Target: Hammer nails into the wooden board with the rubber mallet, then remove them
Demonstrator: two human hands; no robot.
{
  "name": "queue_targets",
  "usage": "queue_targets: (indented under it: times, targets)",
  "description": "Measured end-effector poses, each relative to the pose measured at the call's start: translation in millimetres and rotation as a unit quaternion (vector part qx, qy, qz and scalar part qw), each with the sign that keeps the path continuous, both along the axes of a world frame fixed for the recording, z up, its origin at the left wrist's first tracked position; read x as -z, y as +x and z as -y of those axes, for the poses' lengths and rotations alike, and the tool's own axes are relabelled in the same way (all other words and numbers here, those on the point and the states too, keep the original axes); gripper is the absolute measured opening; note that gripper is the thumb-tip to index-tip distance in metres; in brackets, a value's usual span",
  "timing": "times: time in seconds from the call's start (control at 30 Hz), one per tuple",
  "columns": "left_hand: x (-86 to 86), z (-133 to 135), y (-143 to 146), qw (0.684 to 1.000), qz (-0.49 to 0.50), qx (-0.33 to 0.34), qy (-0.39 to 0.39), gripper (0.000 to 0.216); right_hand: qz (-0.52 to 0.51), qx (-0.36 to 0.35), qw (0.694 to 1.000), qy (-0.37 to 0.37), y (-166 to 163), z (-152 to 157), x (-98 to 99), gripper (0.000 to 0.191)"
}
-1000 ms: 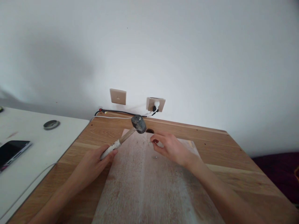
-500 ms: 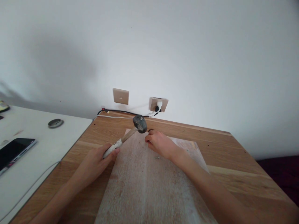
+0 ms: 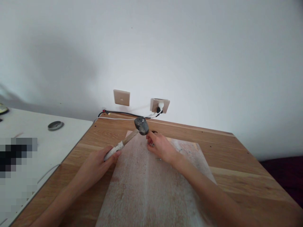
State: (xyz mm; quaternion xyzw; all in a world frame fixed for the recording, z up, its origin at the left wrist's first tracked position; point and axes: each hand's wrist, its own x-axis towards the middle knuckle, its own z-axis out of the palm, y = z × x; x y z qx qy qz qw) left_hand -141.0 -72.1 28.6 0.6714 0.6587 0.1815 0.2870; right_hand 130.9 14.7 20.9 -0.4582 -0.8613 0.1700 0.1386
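My left hand (image 3: 100,160) is closed around the white-wrapped lower handle of a mallet (image 3: 129,137). The mallet's dark, scuffed head (image 3: 141,125) is tilted up near the far end of a worn pale board (image 3: 142,189), close to the fingertips of my right hand (image 3: 162,147). The right fingers are curled over the board, with small shiny metal pieces (image 3: 151,144) showing among them; their kind is too small to tell. A thin metal piece like a nail or screw (image 3: 158,159) lies on the board just below that hand. Behind the knuckles a dark rounded thing (image 3: 154,131) is mostly hidden.
The board lies on a wooden tabletop (image 3: 227,170) against a white wall. Cables (image 3: 123,113) run along the back edge to a socket (image 3: 160,106) with plugs in it. On the left, a white table (image 3: 75,126) carries a round grey lid-like dish (image 3: 55,125) and a pixelated dark object (image 3: 14,154).
My right fingers have shifted and parted slightly, so the shiny pieces among them show. My left hand and the mallet have stayed almost still.
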Motion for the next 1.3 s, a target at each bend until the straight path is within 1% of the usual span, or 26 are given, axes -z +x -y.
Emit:
queue_targets:
  times: [0.2,0.37,0.6,0.77,0.83,1.0,1.17,1.3]
  targets:
    - [1.9,-1,-3,1.0,0.005,0.003,0.011,0.055,-0.057,0.038,0.997,-0.019,1,3,8.9,0.039]
    - [1.4,-1,-3,1.0,0.008,0.008,0.015,0.056,-0.08,0.054,0.995,-0.033,2,4,10.8,0.041]
    - [3.3,0,-6,1.0,0.005,0.015,0.0,0.057,-0.089,0.066,0.993,-0.041,2,8,5.0,0.041]
    - [3.7,2,-11,0.999,0.001,0.042,-0.014,0.054,-0.094,0.042,0.994,-0.033,23,7,-5.7,0.05]
    - [4.2,3,-11,0.998,-0.001,0.054,-0.023,0.05,-0.091,0.039,0.995,-0.019,34,8,-9.3,0.048]
    - [7.8,7,-10,0.996,0.005,0.081,-0.039,0.05,-0.077,0.027,0.997,0.018,56,18,-13.1,0.031]
    - [7.8,8,-8,0.996,0.001,0.08,-0.042,0.053,-0.057,-0.01,0.998,0.028,61,32,-14.2,0.025]
    - [7.9,7,-8,0.997,-0.006,0.072,-0.038,0.052,-0.032,-0.029,0.999,0.015,61,40,-19.5,0.021]
